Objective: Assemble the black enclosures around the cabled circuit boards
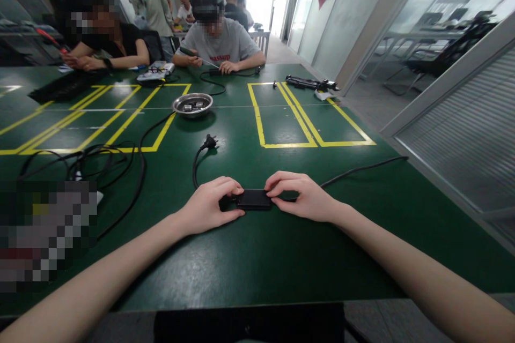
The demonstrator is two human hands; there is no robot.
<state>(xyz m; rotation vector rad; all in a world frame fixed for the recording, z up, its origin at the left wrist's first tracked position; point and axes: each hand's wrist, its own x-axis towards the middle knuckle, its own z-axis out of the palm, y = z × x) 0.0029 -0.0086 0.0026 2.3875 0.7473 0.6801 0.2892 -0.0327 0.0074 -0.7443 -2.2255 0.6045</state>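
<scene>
A small black power adapter (253, 199) lies flat on the green table (249, 257) in front of me. My left hand (211, 204) grips its left end with curled fingers and thumb. My right hand (303, 195) pinches its right end the same way. A black cable runs from the left end up to a loose plug (209, 142). Another black cable (362, 169) leads away from the right end toward the table's right edge.
A metal bowl (192, 104) with small parts stands mid-table. Tangled black cables (92, 163) lie at the left. Yellow tape outlines (306, 118) mark the tabletop. A black tool (309, 83) rests at the far right. Two people sit across the table; others stand behind them.
</scene>
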